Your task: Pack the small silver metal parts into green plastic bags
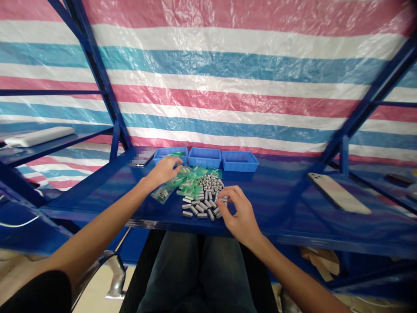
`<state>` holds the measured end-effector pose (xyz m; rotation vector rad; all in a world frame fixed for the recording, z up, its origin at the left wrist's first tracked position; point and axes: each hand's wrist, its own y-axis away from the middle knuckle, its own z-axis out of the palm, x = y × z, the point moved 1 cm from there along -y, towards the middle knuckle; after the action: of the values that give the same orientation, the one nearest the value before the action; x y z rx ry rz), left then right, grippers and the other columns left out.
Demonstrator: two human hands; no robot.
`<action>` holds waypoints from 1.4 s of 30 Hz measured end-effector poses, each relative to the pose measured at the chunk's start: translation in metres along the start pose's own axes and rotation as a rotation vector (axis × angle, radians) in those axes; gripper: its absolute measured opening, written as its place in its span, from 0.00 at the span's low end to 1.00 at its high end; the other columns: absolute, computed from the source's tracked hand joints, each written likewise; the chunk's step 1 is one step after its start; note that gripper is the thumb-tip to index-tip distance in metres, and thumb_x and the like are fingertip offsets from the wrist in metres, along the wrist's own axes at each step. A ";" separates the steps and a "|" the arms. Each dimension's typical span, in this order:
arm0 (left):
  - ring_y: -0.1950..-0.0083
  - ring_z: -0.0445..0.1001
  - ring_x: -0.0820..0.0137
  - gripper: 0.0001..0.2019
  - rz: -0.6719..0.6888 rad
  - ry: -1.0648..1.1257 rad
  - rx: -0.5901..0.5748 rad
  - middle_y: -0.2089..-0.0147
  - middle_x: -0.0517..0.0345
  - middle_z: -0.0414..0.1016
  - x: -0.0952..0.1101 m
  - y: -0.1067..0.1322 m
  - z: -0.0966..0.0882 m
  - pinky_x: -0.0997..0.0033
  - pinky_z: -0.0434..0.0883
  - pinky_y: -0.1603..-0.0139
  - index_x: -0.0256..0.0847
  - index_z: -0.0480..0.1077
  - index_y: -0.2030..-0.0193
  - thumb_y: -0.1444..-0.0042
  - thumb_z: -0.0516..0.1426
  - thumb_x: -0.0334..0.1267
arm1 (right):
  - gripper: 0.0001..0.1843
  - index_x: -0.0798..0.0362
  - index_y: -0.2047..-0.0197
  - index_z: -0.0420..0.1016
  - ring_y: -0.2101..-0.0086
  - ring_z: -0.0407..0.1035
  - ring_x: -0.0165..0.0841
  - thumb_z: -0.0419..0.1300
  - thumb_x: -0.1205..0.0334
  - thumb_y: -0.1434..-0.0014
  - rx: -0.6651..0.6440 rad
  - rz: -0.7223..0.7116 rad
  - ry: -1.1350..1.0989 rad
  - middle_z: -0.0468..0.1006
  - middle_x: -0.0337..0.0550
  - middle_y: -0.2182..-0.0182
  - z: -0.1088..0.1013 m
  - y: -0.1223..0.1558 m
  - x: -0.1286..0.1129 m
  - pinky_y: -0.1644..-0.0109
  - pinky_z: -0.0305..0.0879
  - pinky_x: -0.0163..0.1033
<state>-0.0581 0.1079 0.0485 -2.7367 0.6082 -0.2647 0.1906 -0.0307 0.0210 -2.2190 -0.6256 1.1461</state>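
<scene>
My left hand (166, 170) hovers by the front of the left blue bin (158, 159), fingers apart and nothing visible in them. Close to it, clear green-tinted plastic bags (192, 190) lie in a heap; one bag (162, 194) at the left has small metal pieces inside. A loose pile of short silvery metal cylinders (202, 206) spreads in front of the bags. At the pile's right edge my right hand (240, 214) has its thumb and forefinger close together around a metal cylinder (223, 198), partly hidden by the fingers.
Three blue bins stand in a row at the back; the middle bin (204, 158) and right bin (240, 161) flank nothing taller. A phone (339, 193) lies at the right, another flat device (142, 157) back left. Blue metal posts (97, 65) rise on both sides before striped sheeting (228, 65).
</scene>
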 end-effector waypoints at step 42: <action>0.47 0.69 0.65 0.27 0.336 0.202 -0.152 0.47 0.53 0.71 0.023 -0.002 0.029 0.66 0.65 0.46 0.46 0.55 0.36 0.44 0.51 0.33 | 0.09 0.52 0.71 0.73 0.67 0.67 0.33 0.55 0.61 0.44 -0.033 0.250 0.036 0.74 0.41 0.72 0.006 -0.011 0.044 0.68 0.64 0.37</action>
<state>-0.0293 0.1075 0.0254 -2.7074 1.1709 -0.4298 0.2072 0.0063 0.0004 -2.3914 -0.3616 1.2198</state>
